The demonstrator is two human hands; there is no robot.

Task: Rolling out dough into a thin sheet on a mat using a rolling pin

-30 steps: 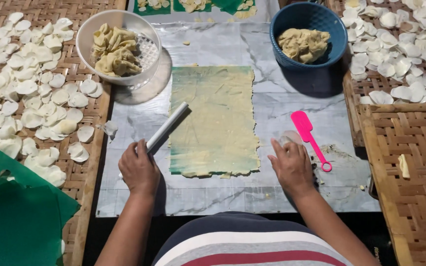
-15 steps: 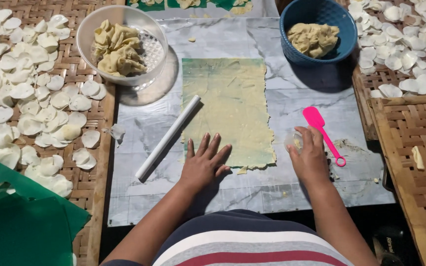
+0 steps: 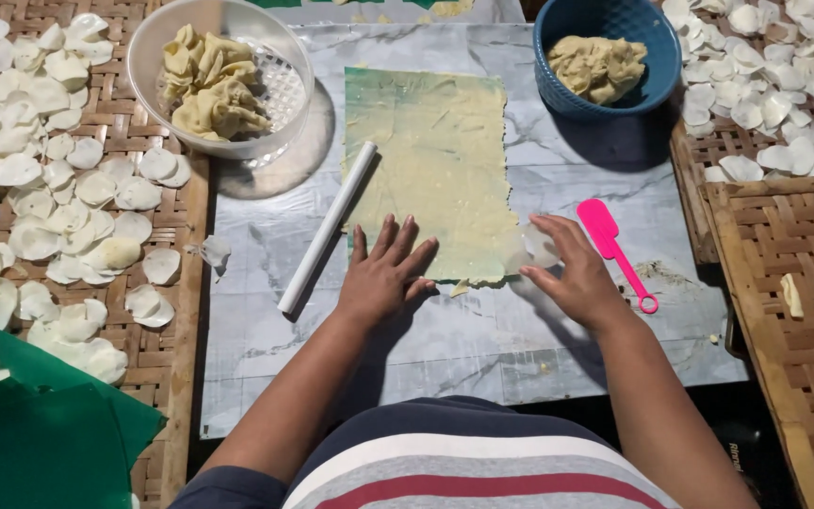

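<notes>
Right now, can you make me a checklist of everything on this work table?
Surface: grey marbled board between woven bamboo trays.
Job's things: flat yellowish dough sheet, green tint along its far edge; white rolling pin beside it.
Clutter: white bowl and blue bowl of dough, pink spatula, pale round pieces, green sheets.
Hands: left hand flat on the sheet's near edge; right hand at its corner, fingers spread.
Cables: nothing seen.
Surroundings: dark ground.
</notes>
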